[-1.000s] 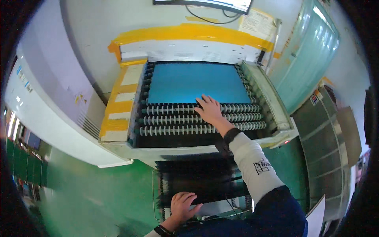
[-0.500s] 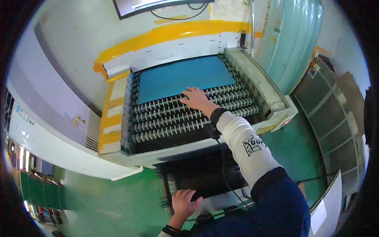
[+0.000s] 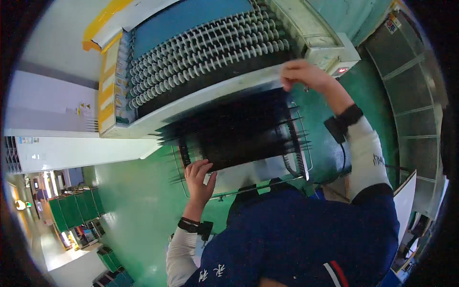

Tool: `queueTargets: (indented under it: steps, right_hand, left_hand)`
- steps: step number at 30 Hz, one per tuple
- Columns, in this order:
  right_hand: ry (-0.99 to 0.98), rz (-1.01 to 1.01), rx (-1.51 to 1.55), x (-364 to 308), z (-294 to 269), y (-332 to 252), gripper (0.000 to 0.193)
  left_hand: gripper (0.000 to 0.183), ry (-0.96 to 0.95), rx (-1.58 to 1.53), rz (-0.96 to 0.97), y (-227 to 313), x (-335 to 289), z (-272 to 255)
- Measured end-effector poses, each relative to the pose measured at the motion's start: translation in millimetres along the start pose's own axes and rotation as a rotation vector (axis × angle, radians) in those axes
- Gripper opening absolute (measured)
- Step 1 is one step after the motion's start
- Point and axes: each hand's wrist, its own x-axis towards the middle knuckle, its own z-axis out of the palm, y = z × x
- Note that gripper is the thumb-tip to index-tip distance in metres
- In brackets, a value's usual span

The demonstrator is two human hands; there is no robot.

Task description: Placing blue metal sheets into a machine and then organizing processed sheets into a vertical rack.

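Observation:
Below the machine's front edge stands a wire rack [image 3: 306, 165] with dark panels [image 3: 239, 129] in it. My left hand [image 3: 197, 182] is at the near left corner of the panels, fingers stretched and thumb apart. Whether its fingertips touch the panel edge is unclear. My right hand [image 3: 306, 76] is at the far right corner of the panels, by the machine's front edge. Its fingers bend down and together, slightly blurred, and hide whatever they may hold. On the roller conveyor [image 3: 201, 62], a blue sheet [image 3: 177, 21] lies beyond several rows of white disc rollers.
The machine's light side wall [image 3: 311, 28] ends at a box with a small red display [image 3: 341, 71]. A white cabinet [image 3: 81, 148] stands left. Grey metal panels [image 3: 406, 105] lean at the right. Green bins [image 3: 76, 208] stand on the green floor [image 3: 134, 191] to the left.
My right hand has left the rollers by the blue sheet and moved right and nearer, to the rack's far right corner. My left hand stays near the rack's left side. The view has tilted down.

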Motion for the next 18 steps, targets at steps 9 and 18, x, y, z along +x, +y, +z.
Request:
queueTargets:
  steps: [9,18]
  right_hand:
    - [1.048,0.359,0.872,-204,-130,336,0.021]
    - [1.175,0.132,0.989,-166,-156,349,0.028]
  left_hand:
    - [0.034,-0.015,0.041,-0.054,58,-10,27]
    - [0.042,-0.052,0.173,-0.086,74,-12,36]
